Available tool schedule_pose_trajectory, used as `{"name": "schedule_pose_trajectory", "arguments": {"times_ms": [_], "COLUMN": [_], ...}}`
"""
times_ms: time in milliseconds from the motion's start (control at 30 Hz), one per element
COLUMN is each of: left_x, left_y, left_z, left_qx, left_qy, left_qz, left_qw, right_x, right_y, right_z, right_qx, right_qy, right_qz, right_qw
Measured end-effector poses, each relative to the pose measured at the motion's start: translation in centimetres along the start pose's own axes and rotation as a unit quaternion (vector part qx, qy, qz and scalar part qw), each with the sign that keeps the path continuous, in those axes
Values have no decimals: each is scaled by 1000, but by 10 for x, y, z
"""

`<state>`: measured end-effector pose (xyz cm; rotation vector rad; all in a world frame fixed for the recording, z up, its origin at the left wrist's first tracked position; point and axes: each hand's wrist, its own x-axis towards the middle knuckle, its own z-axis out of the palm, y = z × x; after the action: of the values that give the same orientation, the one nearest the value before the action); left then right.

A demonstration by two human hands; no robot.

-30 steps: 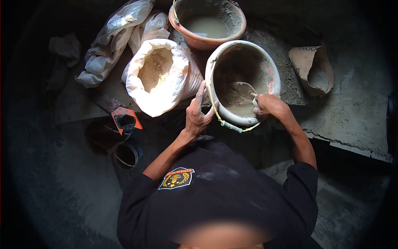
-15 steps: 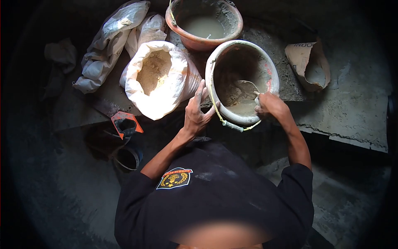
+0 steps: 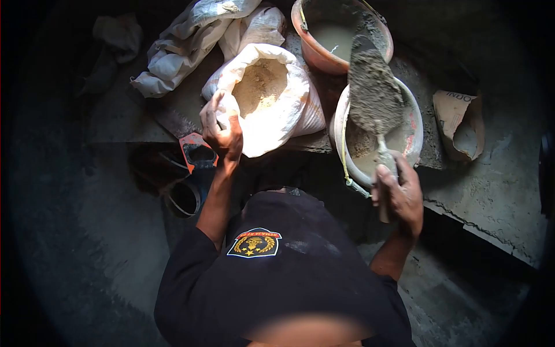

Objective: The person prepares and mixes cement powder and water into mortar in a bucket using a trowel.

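My right hand (image 3: 399,194) is closed around the handle of a trowel (image 3: 376,98), whose broad blade is coated with wet grey mortar. The blade is raised over a pale bucket (image 3: 415,110) and hides part of its inside; some sandy mix shows in it. My left hand (image 3: 222,133) is at the left rim of an open white sack (image 3: 272,136), with the rim between thumb and fingers. Dry tan powder (image 3: 263,87) fills the sack.
Behind the pale bucket stands a reddish bucket (image 3: 324,58) of cloudy water. Crumpled white sacks (image 3: 179,55) lie at the back left. A torn brown paper bag (image 3: 448,118) stands at right. An orange-handled saw (image 3: 191,153) and a dark container (image 3: 184,199) are at left.
My left hand has left the bucket's rim and moved to the sack. My right hand has lifted the trowel out of the bucket. The view has shifted left.
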<state>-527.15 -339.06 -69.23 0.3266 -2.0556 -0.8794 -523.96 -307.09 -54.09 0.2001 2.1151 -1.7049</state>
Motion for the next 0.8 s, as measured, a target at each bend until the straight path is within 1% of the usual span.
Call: {"name": "schedule_pose_trajectory", "arguments": {"times_ms": [33, 67, 100, 133, 167, 200, 233, 300, 333, 367, 400, 433, 467, 500, 533, 567, 600, 633, 667, 700, 733, 767, 800], "left_x": [6, 11, 12, 9, 11, 6, 1, 11, 10, 15, 26, 31, 26, 24, 21, 19, 20, 21, 22, 21, 20, 20, 19], "left_y": [-11, -24, -39, -54, -53, -70, -88, -101, -110, -102, -85, -74, -74, -82, -92, -100, -105, -111, -116, -118, -119, -117, -116], "left_z": [-6, -4, 3, 8, 10, 18, 27, 26, 33, 27, 17, 11, 13, 16, 20, 21, 20, 21, 25, 25, 26, 28, 29], "left_qx": [64, 73, 81, 87, 82, 98, 114, -8, 40, 42, -20, -83, -124, -126, -89, -50, -95, -92, -182, -269, -277, -278, -240], "left_qy": [-38, -46, -53, -82, -130, -125, -121, -207, -163, -163, -190, -215, -181, -178, -160, -142, -157, -156, -163, -170, -183, -185, -176], "left_qz": [6, 3, -1, -50, -113, -100, -87, -121, -181, -180, -249, -315, -249, -247, -171, -94, -127, -127, -154, -182, -159, -156, -138], "left_qw": [997, 996, 995, 992, 982, 982, 982, 971, 969, 969, 950, 921, 943, 944, 968, 984, 975, 975, 957, 930, 930, 930, 945], "right_x": [11, 23, 40, 56, 73, 88, 99, 129, 151, 174, 190, 193, 190, 192, 196, 211, 233, 246, 219, 215, 214, 214, 216], "right_y": [5, 13, 23, 28, 38, 49, 56, 79, 106, 137, 150, 136, 111, 95, 93, 105, 128, 140, 120, 124, 128, 123, 117], "right_z": [21, 44, 65, 87, 109, 130, 148, 172, 178, 182, 185, 187, 190, 194, 200, 205, 210, 213, 204, 205, 206, 207, 206], "right_qx": [43, 54, 68, 103, 132, 139, 88, -58, -56, -253, -413, -413, -314, -199, -197, -196, -396, -556, -594, -593, -573, -550, -441], "right_qy": [-66, -113, -152, -177, -193, -187, -158, -107, -109, -46, 26, 26, 0, -28, -13, -15, -7, 3, 72, 71, 19, -30, -140], "right_qz": [5, 2, 50, 115, 136, 153, 137, 77, 77, -236, -516, -519, -359, -180, -199, -198, -396, -557, -584, -584, -560, -533, -387], "right_qw": [997, 992, 985, 972, 963, 960, 974, 990, 989, 937, 750, 748, 879, 963, 960, 960, 829, 617, 549, 550, 598, 642, 798]}}
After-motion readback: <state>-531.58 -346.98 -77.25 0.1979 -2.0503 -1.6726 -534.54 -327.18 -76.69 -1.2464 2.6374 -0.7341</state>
